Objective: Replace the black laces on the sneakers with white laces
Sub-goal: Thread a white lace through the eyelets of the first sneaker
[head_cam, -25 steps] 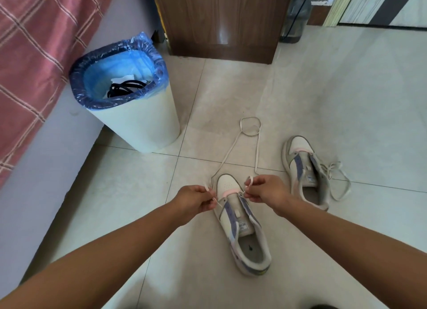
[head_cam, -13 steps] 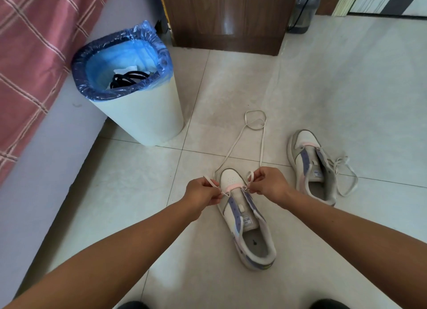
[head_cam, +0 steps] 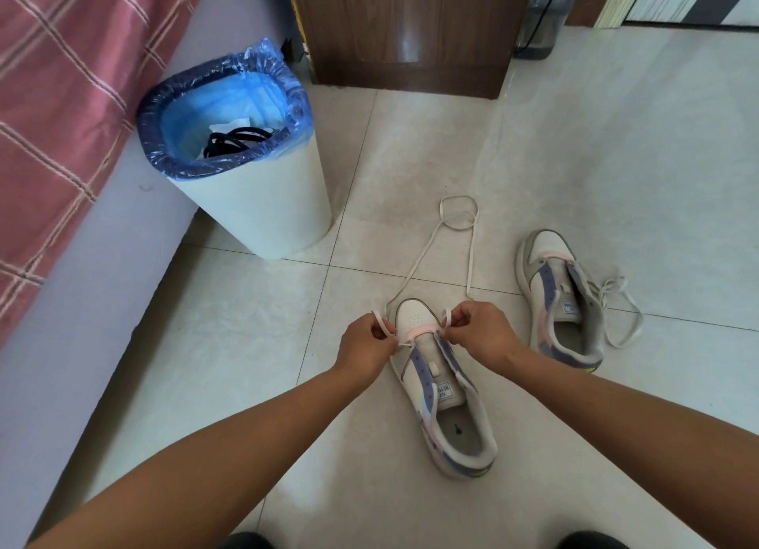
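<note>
On the floor tiles, both hands pinch the white lace [head_cam: 415, 263] at the near sneaker's [head_cam: 441, 384] toe eyelets, left hand [head_cam: 365, 345] and right hand [head_cam: 478, 335] either side; it looks limp, light and slippery, best held near its stiff tips.

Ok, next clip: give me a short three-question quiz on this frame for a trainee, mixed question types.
1. True or false: the black laces lie in the bin.
2. Multiple choice: the left hand and right hand both pinch a white lace at which part of the near sneaker? A) the heel B) the toe-end eyelets C) the sole
3. Fill in: a second loose white lace lies against the ____ sneaker.

Key: 1 true; 2 B; 3 far (the one on the right).
</note>
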`<action>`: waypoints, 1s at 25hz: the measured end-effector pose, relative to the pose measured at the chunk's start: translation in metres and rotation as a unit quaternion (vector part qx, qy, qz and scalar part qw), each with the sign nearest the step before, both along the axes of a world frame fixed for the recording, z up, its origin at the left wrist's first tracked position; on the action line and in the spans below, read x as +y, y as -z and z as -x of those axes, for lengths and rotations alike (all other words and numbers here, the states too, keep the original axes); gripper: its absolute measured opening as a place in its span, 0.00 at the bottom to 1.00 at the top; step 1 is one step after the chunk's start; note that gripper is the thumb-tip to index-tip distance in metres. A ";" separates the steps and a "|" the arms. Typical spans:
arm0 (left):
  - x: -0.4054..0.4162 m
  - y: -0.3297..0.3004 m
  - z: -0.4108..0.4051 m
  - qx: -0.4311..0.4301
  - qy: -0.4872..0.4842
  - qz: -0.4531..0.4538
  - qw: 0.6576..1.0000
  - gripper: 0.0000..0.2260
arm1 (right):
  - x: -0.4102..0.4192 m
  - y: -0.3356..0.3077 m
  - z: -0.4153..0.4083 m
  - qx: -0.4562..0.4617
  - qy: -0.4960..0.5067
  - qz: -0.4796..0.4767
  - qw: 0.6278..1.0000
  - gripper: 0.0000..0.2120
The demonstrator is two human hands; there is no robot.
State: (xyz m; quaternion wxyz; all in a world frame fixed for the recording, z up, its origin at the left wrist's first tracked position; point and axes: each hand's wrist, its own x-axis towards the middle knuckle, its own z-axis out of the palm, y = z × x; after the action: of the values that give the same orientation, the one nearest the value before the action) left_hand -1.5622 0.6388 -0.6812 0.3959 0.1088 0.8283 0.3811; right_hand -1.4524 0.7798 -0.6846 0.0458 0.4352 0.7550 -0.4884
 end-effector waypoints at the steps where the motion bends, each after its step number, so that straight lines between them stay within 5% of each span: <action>1: -0.001 0.000 -0.001 0.019 0.021 0.006 1.000 0.08 | 0.000 0.000 -0.001 0.002 0.001 0.003 1.000 0.05; 8: -0.001 -0.001 -0.003 0.138 0.125 -0.005 0.983 0.03 | -0.002 0.007 -0.004 0.005 0.002 -0.001 1.000 0.04; 15: 0.000 0.000 -0.005 0.166 0.140 -0.004 0.976 0.03 | -0.003 0.007 -0.005 0.010 0.002 0.004 1.000 0.08; 21: 0.002 0.004 -0.007 0.139 0.120 0.008 0.983 0.03 | -0.002 0.006 -0.005 0.001 0.014 0.014 1.000 0.07; 25: 0.004 0.005 -0.015 0.115 0.031 -0.008 0.993 0.04 | -0.005 0.007 -0.001 0.009 0.113 0.070 0.991 0.07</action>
State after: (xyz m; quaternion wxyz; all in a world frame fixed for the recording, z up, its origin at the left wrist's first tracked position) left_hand -1.5474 0.6431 -0.6859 0.3085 0.1805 0.8617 0.3601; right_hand -1.4512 0.7748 -0.6912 0.0134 0.5088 0.6654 -0.5460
